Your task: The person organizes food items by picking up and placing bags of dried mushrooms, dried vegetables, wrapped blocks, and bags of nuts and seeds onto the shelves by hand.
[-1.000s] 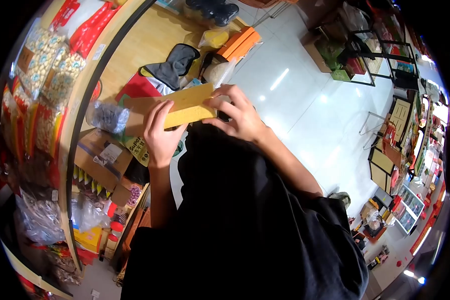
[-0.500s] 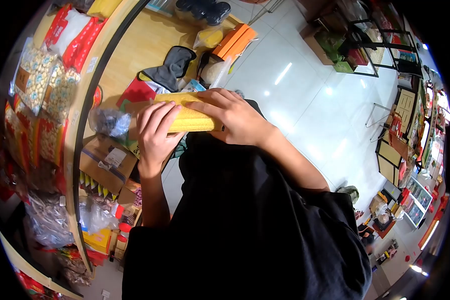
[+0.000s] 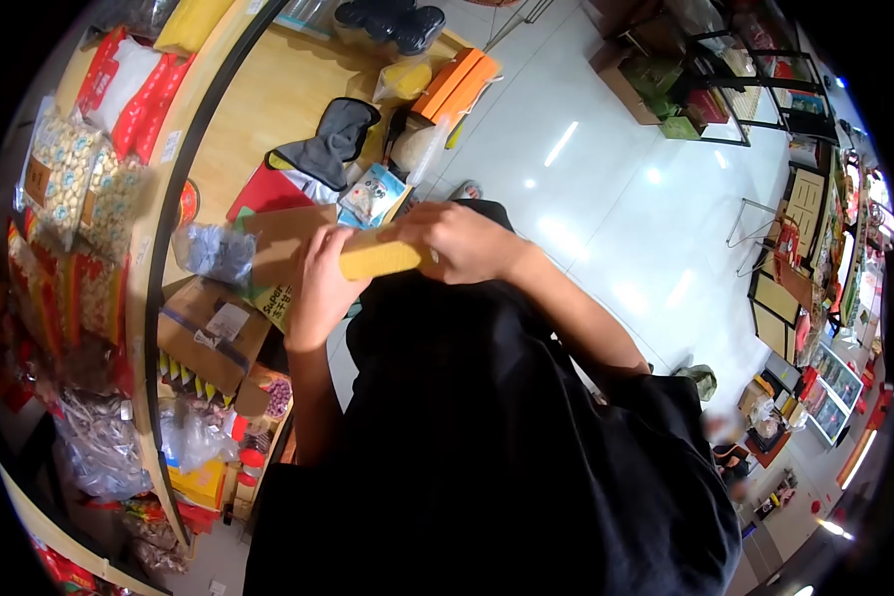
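A yellow block-like item (image 3: 382, 256) is held between my two hands in front of my chest, above the black clothing. My left hand (image 3: 323, 278) grips its left end, with the fingers over the top. Around its right end are the bent fingers of my right hand (image 3: 457, 241), which hide that end. Just beyond the hands lie a blue and white packet (image 3: 373, 195), a brown cardboard piece (image 3: 286, 238) and a dark grey cloth (image 3: 336, 142).
A wooden shelf edge (image 3: 147, 298) runs down the left, with bagged goods (image 3: 62, 174) outside it. An opened cardboard box (image 3: 214, 328) sits at my left. Orange boxes (image 3: 457, 85) stand at the wooden surface's far edge. Black racks (image 3: 765, 94) are at the upper right.
The yellow item has turned in my hands, showing a narrower face than half a second ago. My right hand has closed in around its end, and the blue and white packet shows more fully.
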{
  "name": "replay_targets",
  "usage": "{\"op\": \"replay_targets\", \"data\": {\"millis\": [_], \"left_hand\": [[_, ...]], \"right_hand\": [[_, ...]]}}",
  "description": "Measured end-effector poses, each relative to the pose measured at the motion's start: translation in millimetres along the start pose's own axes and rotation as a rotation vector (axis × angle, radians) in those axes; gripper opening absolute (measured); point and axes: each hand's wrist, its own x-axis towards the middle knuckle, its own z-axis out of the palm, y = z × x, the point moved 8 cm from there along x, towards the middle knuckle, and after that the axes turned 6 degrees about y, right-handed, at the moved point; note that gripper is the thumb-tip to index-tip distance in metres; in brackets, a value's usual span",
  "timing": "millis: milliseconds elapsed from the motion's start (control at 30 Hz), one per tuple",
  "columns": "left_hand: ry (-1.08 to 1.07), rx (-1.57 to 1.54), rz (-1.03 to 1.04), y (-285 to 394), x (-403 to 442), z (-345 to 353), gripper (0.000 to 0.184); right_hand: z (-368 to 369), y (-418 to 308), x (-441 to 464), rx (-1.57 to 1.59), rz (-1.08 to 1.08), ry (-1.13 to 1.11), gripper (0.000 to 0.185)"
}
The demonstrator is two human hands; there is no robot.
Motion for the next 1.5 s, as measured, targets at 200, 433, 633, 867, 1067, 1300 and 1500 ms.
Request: {"op": "replay_targets", "data": {"millis": [200, 433, 633, 867, 1067, 1300, 1500], "left_hand": [[-0.009, -0.293, -0.145, -40, -22, 47, 0.036], [0.123, -0.073, -0.293, -72, -3, 46, 0.035], [0.143, -0.045, -0.441, -99, 32, 68, 0.036], [0.084, -0.033, -0.338, -94, 65, 79, 0.039], [0.084, -0.093, -0.314, -102, 67, 93, 0.033], [0.033, -0.339, -0.313, -116, 78, 116, 0.032], [0.104, -0.250, -0.298, -151, 100, 154, 0.048]], "right_hand": [[26, 27, 4, -0.064, 0.037, -0.005, 0.043], [16, 95, 24, -0.090, 0.400, 0.291, 0.050], [38, 148, 49, 0.024, 0.455, 0.476, 0.075], [43, 188, 61, 0.376, 0.688, 0.574, 0.084], [59, 193, 74, 0.120, 0.635, 0.342, 0.064], [63, 215, 102, -0.050, 0.642, 0.259, 0.071], [47, 229, 108, -0.071, 0.802, 0.201, 0.054]]}}
